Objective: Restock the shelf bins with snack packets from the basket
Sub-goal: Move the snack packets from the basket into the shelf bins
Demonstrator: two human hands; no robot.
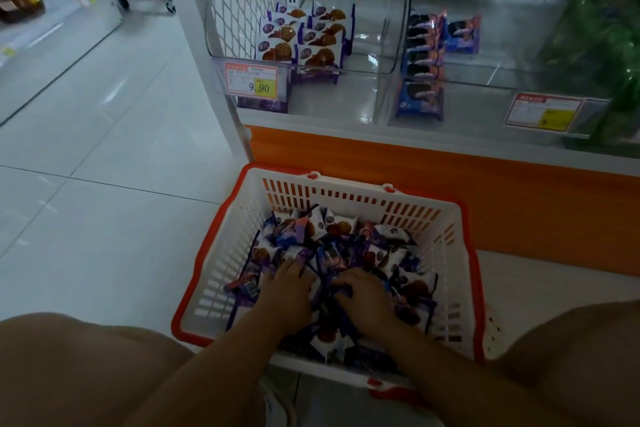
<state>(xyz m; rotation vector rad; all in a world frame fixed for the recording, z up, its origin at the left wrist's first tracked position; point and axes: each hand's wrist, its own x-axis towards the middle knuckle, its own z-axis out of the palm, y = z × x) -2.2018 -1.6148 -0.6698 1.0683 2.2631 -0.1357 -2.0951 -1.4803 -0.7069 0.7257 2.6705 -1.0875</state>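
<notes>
On the shop floor (104, 149), left hand (287, 295) and right hand (365, 302) are burrowing among snack packets (339, 229) in the basket (349, 185); I cannot tell whether either is grasping any. Light, slippery, crushable: pinching sealed ends is looking wisest.

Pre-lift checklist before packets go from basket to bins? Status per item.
1. The left hand is on the snack packets: ok, it lies on the pile.
2. The right hand is on the pile: ok.
3. Firm hold on a packet, either hand: cannot tell, the fingertips are buried among wrappers.
4. Stock in the basket: ok, many packets left.
5. Room in the left bin, which holds white and purple packets: ok, its right part is bare.
6. Room in the middle bin, which holds blue packets: ok, mostly bare.
</notes>
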